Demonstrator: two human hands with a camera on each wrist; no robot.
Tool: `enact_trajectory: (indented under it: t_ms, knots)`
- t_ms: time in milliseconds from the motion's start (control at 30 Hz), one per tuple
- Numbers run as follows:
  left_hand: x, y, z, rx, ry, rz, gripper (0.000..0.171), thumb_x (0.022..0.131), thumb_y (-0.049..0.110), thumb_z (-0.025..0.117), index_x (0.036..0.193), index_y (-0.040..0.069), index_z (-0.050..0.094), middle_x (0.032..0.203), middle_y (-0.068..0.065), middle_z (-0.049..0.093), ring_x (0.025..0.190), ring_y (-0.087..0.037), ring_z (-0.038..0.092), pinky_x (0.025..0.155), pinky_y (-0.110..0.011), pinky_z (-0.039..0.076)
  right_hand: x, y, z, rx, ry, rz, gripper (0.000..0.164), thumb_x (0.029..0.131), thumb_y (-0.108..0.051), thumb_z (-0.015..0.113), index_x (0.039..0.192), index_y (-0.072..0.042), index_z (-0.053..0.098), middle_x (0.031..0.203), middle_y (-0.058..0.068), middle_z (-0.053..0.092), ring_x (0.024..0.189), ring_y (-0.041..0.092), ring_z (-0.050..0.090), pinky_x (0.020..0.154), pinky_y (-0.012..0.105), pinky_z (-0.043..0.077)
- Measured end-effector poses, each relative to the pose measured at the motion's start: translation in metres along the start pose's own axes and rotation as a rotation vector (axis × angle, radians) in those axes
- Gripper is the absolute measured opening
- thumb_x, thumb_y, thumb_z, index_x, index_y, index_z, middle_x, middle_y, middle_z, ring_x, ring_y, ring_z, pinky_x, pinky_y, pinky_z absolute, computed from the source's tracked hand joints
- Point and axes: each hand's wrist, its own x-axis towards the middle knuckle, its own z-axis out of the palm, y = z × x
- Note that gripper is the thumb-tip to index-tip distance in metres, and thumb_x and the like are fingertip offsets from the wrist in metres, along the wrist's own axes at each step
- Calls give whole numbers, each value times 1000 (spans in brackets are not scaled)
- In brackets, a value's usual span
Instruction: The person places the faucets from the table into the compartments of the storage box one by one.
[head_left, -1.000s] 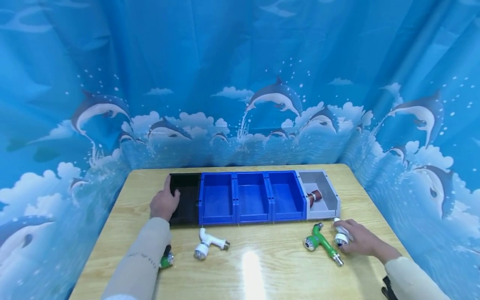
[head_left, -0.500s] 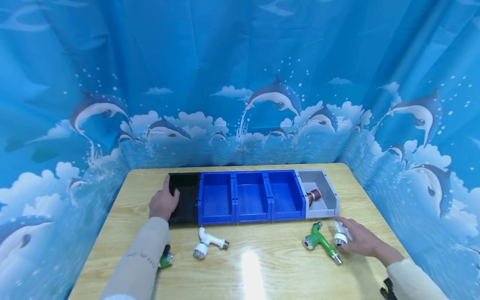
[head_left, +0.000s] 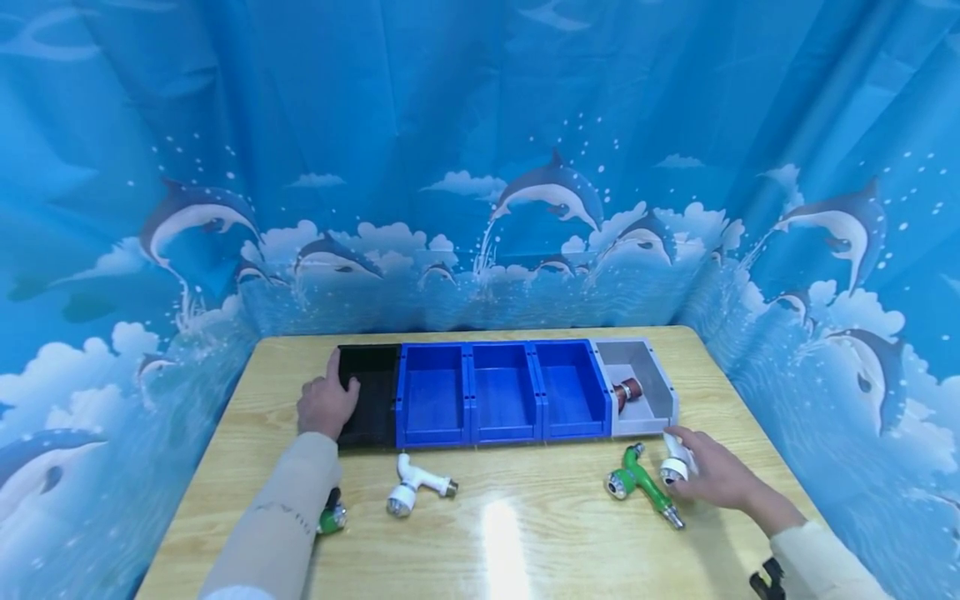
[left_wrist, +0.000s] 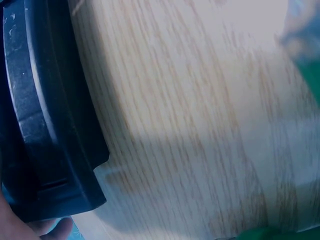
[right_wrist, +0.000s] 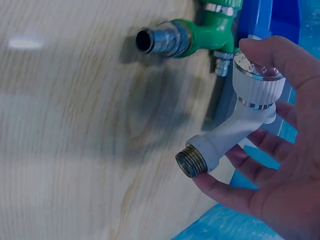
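Clamps right fingers (right_wrist: 225, 193) across white tap (right_wrist: 235, 131), apparently for balance; rests left fingers (head_left: 334, 367) on black bin (head_left: 375, 402), with unclear grip.

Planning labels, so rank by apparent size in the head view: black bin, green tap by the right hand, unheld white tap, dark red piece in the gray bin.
1. Black bin
2. Green tap and unheld white tap: too alike to rank
3. Dark red piece
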Motion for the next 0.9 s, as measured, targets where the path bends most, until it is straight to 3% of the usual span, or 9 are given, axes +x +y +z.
enact_trajectory:
  t_ms: [133,300,600,900]
  knots:
    - [-1,1,1,15,17,1,70,99,36,45,157,17,11,129,-36,49,122,-52,38,97,-65,35,0,-6,-1,4,1,8,91,66,-29,86,139,3,43,118,28,57,104,43,57,83,61,48]
    - [1,-1,4,40,55,12,69,98,35,48,156,16,17,136,-35,43,133,-54,26,102,-68,28,1,-12,-2,-5,5,17,92,66,-32,86,140,3,42,120,29,56,105,43,57,83,60,48]
    - [2,-3,4,58,54,17,69,98,36,46,156,16,16,133,-35,46,130,-54,30,101,-66,31,5,-21,-4,-7,-15,42,92,67,-34,85,140,2,42,119,28,56,105,43,57,83,60,48]
    - [3,-3,5,51,45,12,69,98,36,46,156,16,15,132,-35,47,127,-54,32,101,-66,31,11,-21,-4,-11,29,-2,90,67,-30,85,139,5,42,126,30,54,110,46,55,87,61,47]
